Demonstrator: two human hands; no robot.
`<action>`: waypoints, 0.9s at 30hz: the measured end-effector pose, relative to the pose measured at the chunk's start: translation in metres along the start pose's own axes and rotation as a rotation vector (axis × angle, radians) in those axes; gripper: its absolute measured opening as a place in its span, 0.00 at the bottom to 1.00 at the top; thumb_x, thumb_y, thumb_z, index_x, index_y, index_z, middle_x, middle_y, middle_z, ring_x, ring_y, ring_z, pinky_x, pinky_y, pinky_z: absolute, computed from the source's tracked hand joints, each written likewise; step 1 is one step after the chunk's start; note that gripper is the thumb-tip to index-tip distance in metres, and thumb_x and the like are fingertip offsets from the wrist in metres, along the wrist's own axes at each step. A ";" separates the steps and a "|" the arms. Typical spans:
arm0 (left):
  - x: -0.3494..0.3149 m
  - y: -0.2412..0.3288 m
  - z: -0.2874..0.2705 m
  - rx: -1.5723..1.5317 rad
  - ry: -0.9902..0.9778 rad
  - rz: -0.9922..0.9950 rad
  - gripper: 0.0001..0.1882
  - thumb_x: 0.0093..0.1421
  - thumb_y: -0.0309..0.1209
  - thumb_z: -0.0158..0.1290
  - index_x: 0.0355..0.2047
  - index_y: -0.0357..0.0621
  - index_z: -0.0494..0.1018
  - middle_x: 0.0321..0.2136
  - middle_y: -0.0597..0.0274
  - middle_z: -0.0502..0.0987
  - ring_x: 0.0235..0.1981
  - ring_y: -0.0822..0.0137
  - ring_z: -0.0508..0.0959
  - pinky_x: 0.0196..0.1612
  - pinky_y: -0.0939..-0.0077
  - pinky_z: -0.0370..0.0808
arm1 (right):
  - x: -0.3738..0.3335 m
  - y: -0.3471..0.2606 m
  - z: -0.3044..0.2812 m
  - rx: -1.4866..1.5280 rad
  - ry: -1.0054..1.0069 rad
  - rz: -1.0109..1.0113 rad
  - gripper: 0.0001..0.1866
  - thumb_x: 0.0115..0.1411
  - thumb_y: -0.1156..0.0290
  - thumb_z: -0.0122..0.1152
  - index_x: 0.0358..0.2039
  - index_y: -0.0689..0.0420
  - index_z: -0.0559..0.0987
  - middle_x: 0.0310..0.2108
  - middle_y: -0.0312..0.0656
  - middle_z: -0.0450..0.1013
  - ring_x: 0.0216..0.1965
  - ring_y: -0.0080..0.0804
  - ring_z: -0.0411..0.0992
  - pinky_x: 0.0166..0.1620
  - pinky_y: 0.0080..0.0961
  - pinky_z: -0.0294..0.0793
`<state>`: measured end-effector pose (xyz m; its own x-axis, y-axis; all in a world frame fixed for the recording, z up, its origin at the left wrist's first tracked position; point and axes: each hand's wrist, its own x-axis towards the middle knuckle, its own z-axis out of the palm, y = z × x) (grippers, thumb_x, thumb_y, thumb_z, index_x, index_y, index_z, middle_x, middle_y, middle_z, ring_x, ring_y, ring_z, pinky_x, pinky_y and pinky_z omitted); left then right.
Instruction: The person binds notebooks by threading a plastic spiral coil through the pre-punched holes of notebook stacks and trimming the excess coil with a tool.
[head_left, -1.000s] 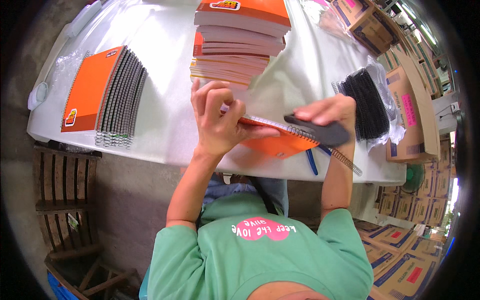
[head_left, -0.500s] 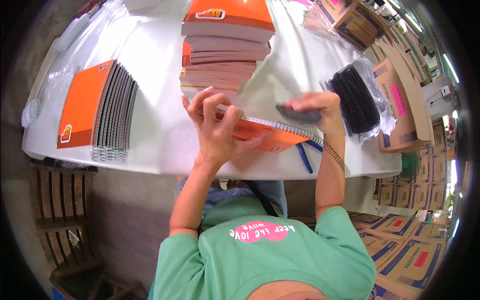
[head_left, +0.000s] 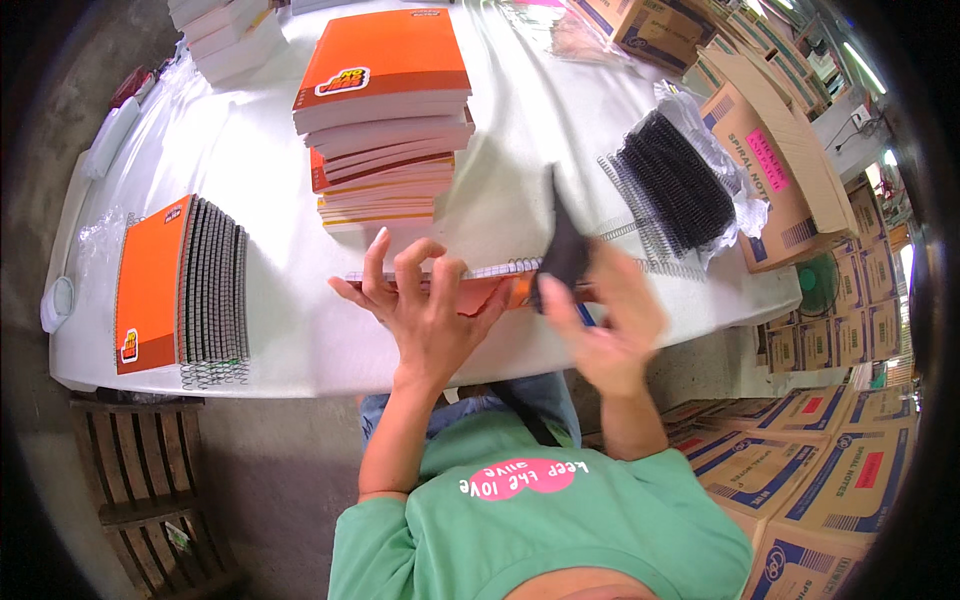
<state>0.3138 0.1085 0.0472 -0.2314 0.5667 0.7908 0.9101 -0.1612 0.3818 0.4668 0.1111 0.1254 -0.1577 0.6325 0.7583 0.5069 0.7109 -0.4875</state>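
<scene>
My left hand (head_left: 425,310) grips an orange-covered notebook (head_left: 475,296) near the table's front edge, fingers curled over its upper edge. Punched pages show there, and a wire coil (head_left: 522,267) runs along toward the right. A loose length of coil (head_left: 670,268) sticks out beyond my right hand. My right hand (head_left: 615,325), smeared by motion, is closed on a dark, pointed tool (head_left: 567,240) held over the notebook's right end; its exact kind is unclear. Blue pliers (head_left: 587,315) are mostly hidden behind that hand.
A tall stack of orange-covered books (head_left: 385,75) stands ahead. Coil-bound orange notebooks (head_left: 150,285) are piled at left. A bundle of black coils (head_left: 675,185) lies at right beside an open carton (head_left: 765,165). More cartons (head_left: 830,490) fill the lower right; a wooden slatted crate (head_left: 135,455) stands lower left.
The dark tool has swung left and turned upright with my right hand, now over the notebook's right end. The notebook sits flatter, and the view has shifted.
</scene>
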 end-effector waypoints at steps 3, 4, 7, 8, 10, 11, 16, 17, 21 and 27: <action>0.001 -0.004 0.002 -0.022 -0.002 0.044 0.22 0.41 0.52 0.65 0.24 0.54 0.67 0.37 0.69 0.68 0.58 0.50 0.57 0.61 0.38 0.25 | -0.046 0.025 0.023 -0.019 -0.068 -0.009 0.20 0.44 0.80 0.66 0.42 0.62 0.78 0.37 0.46 0.74 0.32 0.36 0.75 0.36 0.26 0.76; 0.002 -0.005 0.003 -0.027 -0.005 0.049 0.22 0.40 0.51 0.65 0.23 0.54 0.67 0.37 0.70 0.68 0.58 0.51 0.57 0.61 0.39 0.25 | -0.067 0.025 0.022 0.046 -0.122 0.093 0.20 0.44 0.80 0.66 0.41 0.63 0.78 0.37 0.46 0.73 0.32 0.36 0.75 0.36 0.26 0.76; 0.010 -0.006 -0.001 -0.100 -0.077 0.058 0.22 0.39 0.49 0.66 0.23 0.53 0.68 0.36 0.68 0.68 0.56 0.52 0.59 0.61 0.40 0.30 | -0.099 0.018 -0.012 0.204 -0.371 0.238 0.18 0.42 0.79 0.67 0.38 0.64 0.79 0.35 0.48 0.75 0.30 0.35 0.76 0.35 0.23 0.76; 0.013 -0.007 -0.005 -0.128 -0.113 0.054 0.21 0.38 0.48 0.66 0.23 0.52 0.68 0.35 0.67 0.68 0.55 0.52 0.60 0.61 0.41 0.33 | -0.089 0.010 -0.035 0.305 -0.462 0.275 0.18 0.41 0.80 0.67 0.37 0.64 0.80 0.35 0.49 0.75 0.30 0.36 0.76 0.34 0.23 0.76; 0.017 -0.016 -0.012 -0.253 -0.197 0.051 0.22 0.36 0.48 0.67 0.24 0.51 0.70 0.34 0.66 0.68 0.53 0.53 0.61 0.60 0.42 0.39 | -0.059 0.007 -0.078 0.561 -0.380 0.255 0.11 0.45 0.76 0.66 0.31 0.63 0.80 0.35 0.51 0.76 0.31 0.40 0.76 0.34 0.28 0.76; 0.020 -0.022 -0.017 -0.318 -0.246 0.052 0.23 0.34 0.47 0.68 0.24 0.50 0.71 0.33 0.65 0.67 0.52 0.53 0.62 0.59 0.42 0.42 | -0.052 0.021 -0.091 0.745 -0.224 0.057 0.08 0.51 0.70 0.63 0.27 0.62 0.78 0.34 0.53 0.75 0.32 0.46 0.75 0.34 0.37 0.77; 0.024 -0.026 -0.023 -0.404 -0.316 0.158 0.25 0.29 0.46 0.70 0.27 0.52 0.74 0.33 0.65 0.67 0.50 0.53 0.63 0.57 0.44 0.50 | 0.011 0.061 -0.123 0.965 -0.110 0.149 0.16 0.56 0.70 0.53 0.47 0.52 0.73 0.51 0.65 0.63 0.55 0.61 0.61 0.54 0.61 0.63; 0.024 -0.021 -0.022 -0.378 -0.289 0.145 0.24 0.29 0.46 0.70 0.27 0.52 0.75 0.33 0.65 0.67 0.50 0.53 0.63 0.57 0.44 0.50 | 0.021 0.067 -0.110 0.960 -0.222 0.245 0.16 0.54 0.72 0.52 0.45 0.56 0.75 0.51 0.67 0.63 0.55 0.60 0.62 0.54 0.54 0.64; 0.019 -0.019 -0.020 -0.375 -0.273 0.110 0.22 0.28 0.43 0.70 0.25 0.54 0.75 0.32 0.66 0.67 0.52 0.53 0.62 0.57 0.45 0.52 | 0.003 0.070 -0.032 0.927 -0.629 0.184 0.12 0.49 0.82 0.57 0.35 0.62 0.81 0.44 0.55 0.74 0.48 0.46 0.72 0.51 0.37 0.70; 0.023 -0.020 -0.025 -0.471 -0.293 0.062 0.19 0.26 0.35 0.67 0.23 0.54 0.73 0.30 0.67 0.66 0.48 0.55 0.62 0.52 0.49 0.55 | -0.002 0.081 -0.006 1.127 -0.644 0.197 0.12 0.49 0.82 0.58 0.36 0.63 0.80 0.41 0.53 0.75 0.43 0.41 0.75 0.50 0.32 0.72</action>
<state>0.2815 0.1044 0.0698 -0.0159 0.7350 0.6778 0.6512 -0.5068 0.5648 0.5134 0.1657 0.0868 -0.6952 0.5642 0.4453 -0.3645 0.2572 -0.8950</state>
